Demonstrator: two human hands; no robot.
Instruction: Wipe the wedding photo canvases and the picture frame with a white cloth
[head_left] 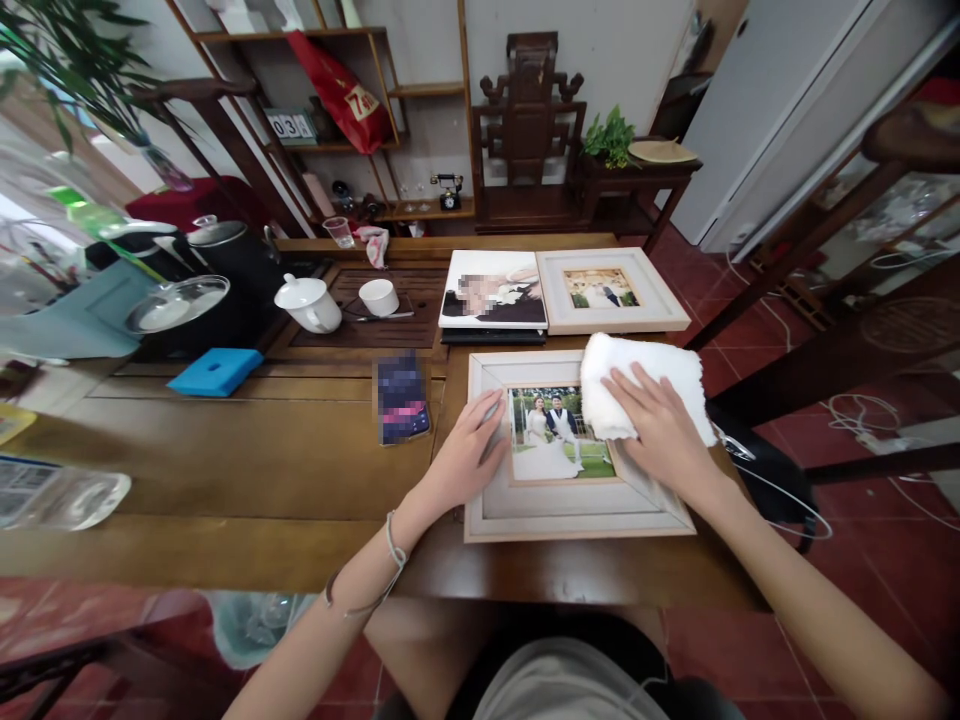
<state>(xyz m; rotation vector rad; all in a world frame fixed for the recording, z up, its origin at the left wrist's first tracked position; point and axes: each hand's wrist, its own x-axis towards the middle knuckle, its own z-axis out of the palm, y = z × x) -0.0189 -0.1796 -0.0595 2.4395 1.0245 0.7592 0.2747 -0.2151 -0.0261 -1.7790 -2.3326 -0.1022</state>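
A picture frame with a pale wide border and a photo of two people lies flat on the wooden table in front of me. On its left border rests my left hand, fingers stretched out and fingertips close to the photo's edge. A folded white towel covers the frame's upper right corner and hangs past its right side. My right hand lies flat on that towel with its fingers spread, pressing it from above. Whatever part of the border lies under the towel is hidden.
Behind the frame lie a white photo album and a second picture frame. A phone is left of my left hand. Farther left are a blue box, a white lidded cup and a small white bowl.
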